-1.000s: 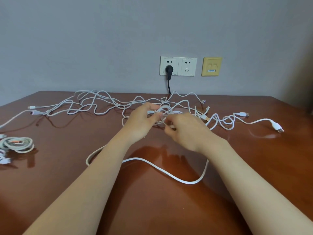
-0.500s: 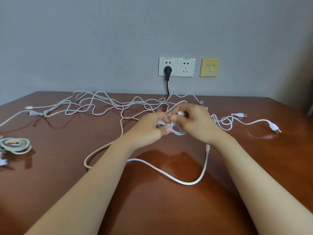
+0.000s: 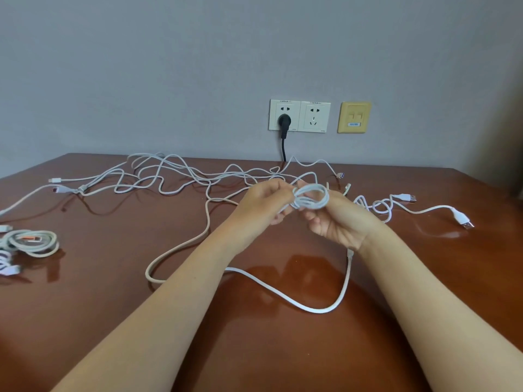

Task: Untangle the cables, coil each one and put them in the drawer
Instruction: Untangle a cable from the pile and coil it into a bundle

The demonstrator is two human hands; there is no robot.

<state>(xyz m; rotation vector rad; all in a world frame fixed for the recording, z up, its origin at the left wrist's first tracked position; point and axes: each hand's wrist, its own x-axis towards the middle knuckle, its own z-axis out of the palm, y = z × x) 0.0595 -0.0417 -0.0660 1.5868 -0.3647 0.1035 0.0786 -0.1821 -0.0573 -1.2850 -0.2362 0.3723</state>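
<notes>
Since half a second ago both hands have risen slightly, and the small coil now stands as a ring above them. The left hand pinches its side, and the right hand, fingers curled, grips it from beneath. Tangled cables sprawl along the surface's far edge. Finished coils lie at its left edge, and one flat white cable loops across the near part.

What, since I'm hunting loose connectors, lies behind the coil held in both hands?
Behind the coil, tangled white cables run across the table, with a connector end lying beyond its right side. The right hand and coil cover whatever lies directly behind.
</notes>
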